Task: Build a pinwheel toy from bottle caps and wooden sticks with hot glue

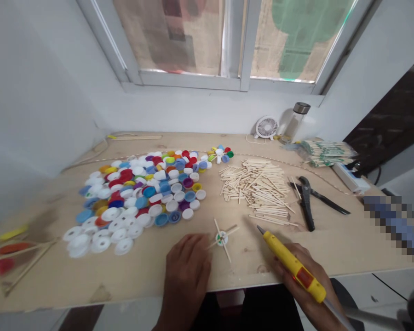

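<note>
In my right hand is a yellow glue gun with a red trigger; my fingers are wrapped around its body. Its dark nozzle points up and left over the table. A small white bottle cap lies between my hands, with thin wooden sticks crossed over it like spokes. My left hand rests on the table just left of it, fingers loosely curled, beside the end of one stick. I cannot tell whether it touches that stick.
Many coloured bottle caps lie left, and loose wooden sticks right of centre. Black-handled pliers, a small fan, a glass bottle, a power strip and a finished-looking cap flower stand or lie around.
</note>
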### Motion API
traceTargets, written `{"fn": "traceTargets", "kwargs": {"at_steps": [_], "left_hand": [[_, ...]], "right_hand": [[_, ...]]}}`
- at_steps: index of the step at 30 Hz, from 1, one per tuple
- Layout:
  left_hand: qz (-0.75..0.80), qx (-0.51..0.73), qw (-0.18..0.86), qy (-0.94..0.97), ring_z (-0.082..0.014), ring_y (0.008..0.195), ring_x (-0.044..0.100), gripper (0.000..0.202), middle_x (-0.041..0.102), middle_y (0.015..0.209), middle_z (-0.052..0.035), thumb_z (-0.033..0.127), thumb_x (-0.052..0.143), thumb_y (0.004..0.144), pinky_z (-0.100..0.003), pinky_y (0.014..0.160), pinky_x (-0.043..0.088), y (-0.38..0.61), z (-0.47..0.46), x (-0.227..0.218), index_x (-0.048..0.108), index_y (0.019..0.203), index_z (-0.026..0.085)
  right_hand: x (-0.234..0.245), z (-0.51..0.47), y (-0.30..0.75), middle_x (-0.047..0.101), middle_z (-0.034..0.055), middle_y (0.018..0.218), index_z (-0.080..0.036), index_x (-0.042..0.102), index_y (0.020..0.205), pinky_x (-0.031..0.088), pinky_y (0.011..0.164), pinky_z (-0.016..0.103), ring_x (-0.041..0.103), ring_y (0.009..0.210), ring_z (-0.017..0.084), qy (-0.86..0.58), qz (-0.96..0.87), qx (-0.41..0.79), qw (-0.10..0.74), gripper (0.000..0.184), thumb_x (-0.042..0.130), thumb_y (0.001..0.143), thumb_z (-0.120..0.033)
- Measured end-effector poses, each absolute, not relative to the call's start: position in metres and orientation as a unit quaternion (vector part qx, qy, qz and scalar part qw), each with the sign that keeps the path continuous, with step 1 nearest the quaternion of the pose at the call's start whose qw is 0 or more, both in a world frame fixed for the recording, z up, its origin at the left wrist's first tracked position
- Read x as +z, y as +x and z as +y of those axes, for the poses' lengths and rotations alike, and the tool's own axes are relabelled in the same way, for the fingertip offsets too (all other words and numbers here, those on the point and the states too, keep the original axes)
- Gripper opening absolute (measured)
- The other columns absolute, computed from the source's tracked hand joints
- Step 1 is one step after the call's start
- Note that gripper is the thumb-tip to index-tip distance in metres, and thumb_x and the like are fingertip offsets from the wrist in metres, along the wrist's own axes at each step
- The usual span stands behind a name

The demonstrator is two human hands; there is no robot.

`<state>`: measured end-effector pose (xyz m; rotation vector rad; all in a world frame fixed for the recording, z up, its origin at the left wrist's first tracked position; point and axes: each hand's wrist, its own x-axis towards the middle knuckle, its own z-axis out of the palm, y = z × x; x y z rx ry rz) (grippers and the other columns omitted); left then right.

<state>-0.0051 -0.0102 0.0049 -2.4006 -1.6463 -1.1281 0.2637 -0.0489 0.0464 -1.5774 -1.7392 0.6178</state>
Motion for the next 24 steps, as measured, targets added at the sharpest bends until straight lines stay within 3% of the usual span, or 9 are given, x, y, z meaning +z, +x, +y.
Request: {"fn": "traceTargets", "kwargs": {"at_steps": [5,10,15,24], "left_hand": [[-0.532,-0.356,0.045,-0.767,-0.0226,0.085,0.064,0.023,0.071,0.089,-0.0068,0.015,0.052,0.086,-0.039,0.079,0.048,-0.008,-0.019,0.005,0.063,0.106,0.017],[-0.481,-0.355,-0.004,-0.802,-0.0197,0.086,0.063,0.031,0.071,0.090,-0.0057,0.007,0.051,0.085,-0.035,0.081,0.048,0.013,-0.028,0.007,0.060,0.113,0.016],[-0.464,-0.356,-0.039,-0.810,-0.0193,0.086,0.064,0.030,0.072,0.092,-0.0046,0.011,0.056,0.085,-0.035,0.081,0.049,0.021,-0.028,0.013,0.060,0.114,0.018],[-0.462,-0.369,-0.006,-0.806,-0.0183,0.076,0.065,0.020,0.072,0.082,-0.0040,0.010,0.050,0.088,-0.033,0.072,0.050,0.032,-0.014,0.013,0.064,0.101,0.018]], "right_hand": [[0.044,-0.055,0.259,0.066,0.0054,0.092,-0.026,0.060,0.081,0.051,0.070,0.037,0.064,0.086,0.026,-0.603,-0.652,0.254,0.382,0.017,0.054,0.086,-0.040],[0.043,-0.058,0.257,0.065,0.0038,0.088,-0.027,0.063,0.089,0.049,0.067,0.034,0.063,0.080,0.024,-0.611,-0.638,0.266,0.386,0.014,0.056,0.086,-0.039],[0.037,-0.059,0.265,0.065,0.0040,0.093,-0.029,0.062,0.100,0.049,0.071,0.035,0.063,0.086,0.024,-0.579,-0.667,0.299,0.361,0.016,0.053,0.088,-0.035],[0.033,-0.059,0.253,0.066,0.0040,0.088,-0.027,0.065,0.093,0.048,0.071,0.035,0.063,0.082,0.023,-0.607,-0.631,0.296,0.382,0.023,0.050,0.088,-0.044]]}}
